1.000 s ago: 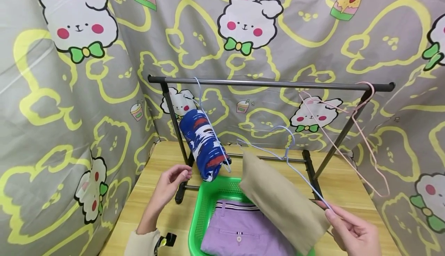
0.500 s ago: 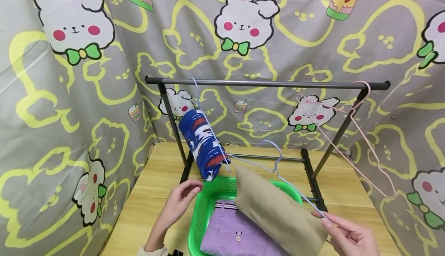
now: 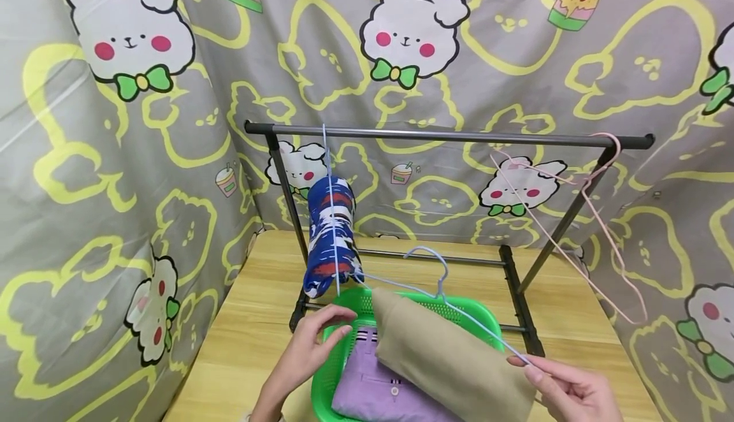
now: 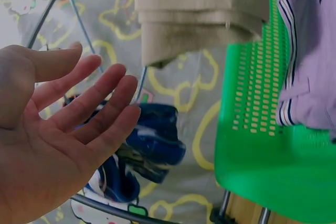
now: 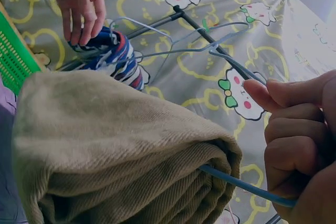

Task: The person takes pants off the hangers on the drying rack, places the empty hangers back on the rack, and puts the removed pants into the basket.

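My right hand (image 3: 573,387) pinches the right end of a light blue hanger (image 3: 440,291). Folded beige corduroy trousers (image 3: 453,361) hang over its lower bar, tilted down to the right above the green basket. In the right wrist view, the hanger's blue bar (image 5: 247,185) runs through the folds of the cloth. My left hand (image 3: 309,352) hovers at the basket's left rim, near the trousers' left end. Its fingers (image 4: 100,98) are spread loosely and hold nothing. Folded purple trousers (image 3: 367,380) lie in the green basket (image 3: 329,380).
A black rack (image 3: 459,136) stands on the wooden table (image 3: 223,352) behind the basket. At its left hangs a blue, white and red garment (image 3: 332,237) on another blue hanger. A bare pink hanger (image 3: 617,151) hangs at the right end. Patterned curtain (image 3: 413,109) encloses the table.
My left hand has moved right and down toward the beige trousers. The held hanger with the trousers has shifted left and lower. The hanging blue garment has turned on the rail.
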`<state>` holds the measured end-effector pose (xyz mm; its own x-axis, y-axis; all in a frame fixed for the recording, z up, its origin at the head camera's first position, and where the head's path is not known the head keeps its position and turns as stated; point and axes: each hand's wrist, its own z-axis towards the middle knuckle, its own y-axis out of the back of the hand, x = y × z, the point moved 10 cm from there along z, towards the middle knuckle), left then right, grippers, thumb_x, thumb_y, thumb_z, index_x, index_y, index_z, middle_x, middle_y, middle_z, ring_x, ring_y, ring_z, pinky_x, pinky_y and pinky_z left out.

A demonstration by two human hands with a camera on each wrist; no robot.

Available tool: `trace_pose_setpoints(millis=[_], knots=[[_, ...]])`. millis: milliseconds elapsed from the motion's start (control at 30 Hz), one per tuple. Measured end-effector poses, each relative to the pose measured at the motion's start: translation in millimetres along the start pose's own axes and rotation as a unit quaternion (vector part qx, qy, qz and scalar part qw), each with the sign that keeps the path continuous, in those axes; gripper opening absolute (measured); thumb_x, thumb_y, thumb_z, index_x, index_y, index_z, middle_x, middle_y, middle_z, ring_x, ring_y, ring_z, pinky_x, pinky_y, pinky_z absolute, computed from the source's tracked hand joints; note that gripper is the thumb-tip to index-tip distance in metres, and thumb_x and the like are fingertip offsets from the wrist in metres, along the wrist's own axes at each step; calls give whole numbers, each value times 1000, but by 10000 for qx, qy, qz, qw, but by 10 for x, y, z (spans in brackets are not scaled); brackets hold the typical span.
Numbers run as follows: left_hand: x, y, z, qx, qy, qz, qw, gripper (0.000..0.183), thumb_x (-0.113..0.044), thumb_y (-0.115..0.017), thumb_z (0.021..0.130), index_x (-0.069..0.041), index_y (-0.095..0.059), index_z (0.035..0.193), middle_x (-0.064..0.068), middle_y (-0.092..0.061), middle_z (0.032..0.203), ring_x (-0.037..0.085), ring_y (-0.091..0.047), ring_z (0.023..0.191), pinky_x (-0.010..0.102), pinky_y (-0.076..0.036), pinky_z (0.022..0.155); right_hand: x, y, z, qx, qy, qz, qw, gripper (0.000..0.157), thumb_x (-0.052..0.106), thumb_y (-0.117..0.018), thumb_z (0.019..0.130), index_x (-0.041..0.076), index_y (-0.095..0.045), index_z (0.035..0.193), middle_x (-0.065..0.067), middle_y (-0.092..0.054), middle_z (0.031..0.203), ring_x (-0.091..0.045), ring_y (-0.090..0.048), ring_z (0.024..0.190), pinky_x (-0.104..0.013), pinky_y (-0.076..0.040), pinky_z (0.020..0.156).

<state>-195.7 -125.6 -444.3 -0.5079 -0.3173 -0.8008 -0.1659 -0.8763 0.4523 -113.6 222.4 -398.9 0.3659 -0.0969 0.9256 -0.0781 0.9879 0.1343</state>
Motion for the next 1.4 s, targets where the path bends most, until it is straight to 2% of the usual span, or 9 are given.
trace_pose_setpoints(millis=[67,100,233,400,533,800,933,1133,1400], knots=[[-68,-10,7,-1,-137,96,9999,22,-17,-60,93,-20,-63,114,-5,-64,109,16,-63,102,34,-51,86,36,-35,21,137,241,190,9994,28,-24,-45,85,-17,-62,107,-4,-50,53,-15,-17,33,-16,-20,27],[-91,-12,10,-8,-148,162,9998,22,-18,-61,92,-20,-62,115,-6,-64,110,14,-62,103,33,-50,87,35,-44,28,118,177,5,9998,27,-22,-47,86,-15,-63,106,-1,-42,49,-15,-18,33,-16,-20,27],[-174,-28,28,-106,-320,437,9985,28,-15,-65,90,-16,-63,118,-5,-63,115,14,-58,110,32,-47,92,23,-104,91,173,-95,-448,9988,23,-15,-52,88,-8,-68,104,-1,-48,53,-16,-22,39,-21,-23,31],[-277,-131,55,-6,-755,678,9948,40,-9,-71,84,-10,-60,123,4,-57,127,19,-51,121,31,-42,99,-11,-226,198,557,-329,-400,9971,23,-9,-50,92,-6,-68,106,2,-35,52,-17,-26,43,-24,-29,34],[-304,-229,116,188,-905,1072,9899,49,-15,-74,82,-12,-57,128,1,-50,134,18,-48,124,30,-42,99,-58,-272,255,740,-466,-398,9954,23,-6,-50,93,-4,-68,108,3,-62,70,-19,-28,46,-27,-33,36],[-152,-364,269,712,-661,2585,9611,68,-53,-68,77,-23,-51,136,-3,-49,134,19,-45,124,42,-40,100,15,-403,349,1120,226,619,9915,33,-21,-43,89,-9,-65,110,-6,-65,77,-13,-20,40,-18,-24,31],[-32,-421,287,1130,-361,3124,9425,82,-70,-65,67,-30,-48,137,-2,-49,135,22,-45,124,50,-38,98,22,-439,354,1216,243,586,9905,34,-21,-44,88,-7,-66,109,-12,-70,91,-15,-21,42,-19,-26,32],[29,-556,275,1808,-321,3146,9313,91,-75,-68,58,-37,-46,138,-8,-52,135,18,-48,123,46,-41,97,40,-466,344,1264,258,473,9905,33,-20,-47,87,-6,-68,107,-11,-71,95,-16,-23,47,-24,-29,36],[5,-641,259,1824,-645,3168,9285,66,-72,-65,66,-33,-59,119,-14,-61,117,10,-60,100,33,-49,79,47,-454,362,1162,438,383,9915,32,-21,-48,86,-6,-69,105,-11,-71,98,-10,-35,52,-26,-37,42]])
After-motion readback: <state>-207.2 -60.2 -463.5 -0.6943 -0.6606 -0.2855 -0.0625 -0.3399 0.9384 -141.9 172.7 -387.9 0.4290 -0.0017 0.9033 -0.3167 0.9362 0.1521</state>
